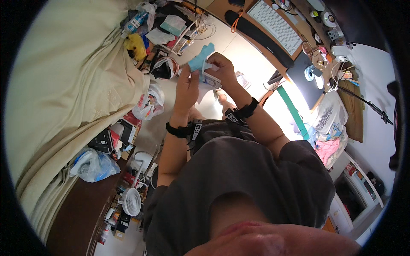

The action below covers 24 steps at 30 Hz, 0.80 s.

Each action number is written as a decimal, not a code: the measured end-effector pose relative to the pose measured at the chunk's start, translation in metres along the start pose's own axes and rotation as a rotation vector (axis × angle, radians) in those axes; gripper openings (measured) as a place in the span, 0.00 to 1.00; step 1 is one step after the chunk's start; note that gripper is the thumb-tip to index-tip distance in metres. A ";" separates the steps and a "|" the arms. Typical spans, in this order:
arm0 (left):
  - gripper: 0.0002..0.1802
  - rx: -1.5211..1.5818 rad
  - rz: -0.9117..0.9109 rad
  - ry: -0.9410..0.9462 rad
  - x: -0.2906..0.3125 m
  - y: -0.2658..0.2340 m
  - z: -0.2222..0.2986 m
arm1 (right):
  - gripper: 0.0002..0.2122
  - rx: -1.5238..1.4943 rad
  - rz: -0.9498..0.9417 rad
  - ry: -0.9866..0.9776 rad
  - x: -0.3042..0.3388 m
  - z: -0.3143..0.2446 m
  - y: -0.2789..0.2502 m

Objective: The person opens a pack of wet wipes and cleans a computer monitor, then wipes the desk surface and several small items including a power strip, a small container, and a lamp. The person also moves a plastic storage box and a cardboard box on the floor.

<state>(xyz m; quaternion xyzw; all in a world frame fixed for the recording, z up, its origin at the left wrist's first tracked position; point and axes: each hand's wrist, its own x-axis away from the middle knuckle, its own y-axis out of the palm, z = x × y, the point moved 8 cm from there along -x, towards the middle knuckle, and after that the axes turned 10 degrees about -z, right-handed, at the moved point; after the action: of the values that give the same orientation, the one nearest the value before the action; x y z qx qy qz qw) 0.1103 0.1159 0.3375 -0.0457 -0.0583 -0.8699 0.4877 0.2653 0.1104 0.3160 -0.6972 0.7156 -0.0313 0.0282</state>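
Out in front of me, both hands meet around a crumpled light blue thin piece [200, 59], soft like cloth or film; its exact kind cannot be made out. The fingers of my left hand [187, 88] are closed at its lower left edge. From the right, my right hand [224, 73] curls its fingers in a pinch at the piece's right side. Just below the right fingers, between the hands, shows a small flat white-and-blue packet or card [212, 80]; which hand bears it is unclear. Both wrists wear black bands.
A lined bin [165, 68] stands left of my hands, beside heaped bags and a white rack [184, 39]. At upper right, a desk holds a white keyboard [275, 26] and a long black pad [260, 38]. A beige curtain [85, 81] hangs at left, near a small white fan [131, 202].
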 end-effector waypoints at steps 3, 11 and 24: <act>0.16 0.033 0.017 0.024 0.005 0.006 0.020 | 0.13 0.004 -0.076 -0.167 0.011 -0.023 -0.004; 0.15 -0.120 0.060 0.037 0.017 0.015 0.065 | 0.18 0.093 -0.358 -0.332 0.030 -0.062 -0.001; 0.35 0.316 0.110 0.184 0.020 0.012 0.071 | 0.18 -0.097 -0.409 -0.250 0.033 -0.080 0.005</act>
<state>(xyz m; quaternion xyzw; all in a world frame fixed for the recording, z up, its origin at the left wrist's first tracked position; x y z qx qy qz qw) 0.1115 0.1032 0.4107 0.1078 -0.1467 -0.8225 0.5389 0.2526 0.0779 0.3955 -0.8266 0.5512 0.0845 0.0759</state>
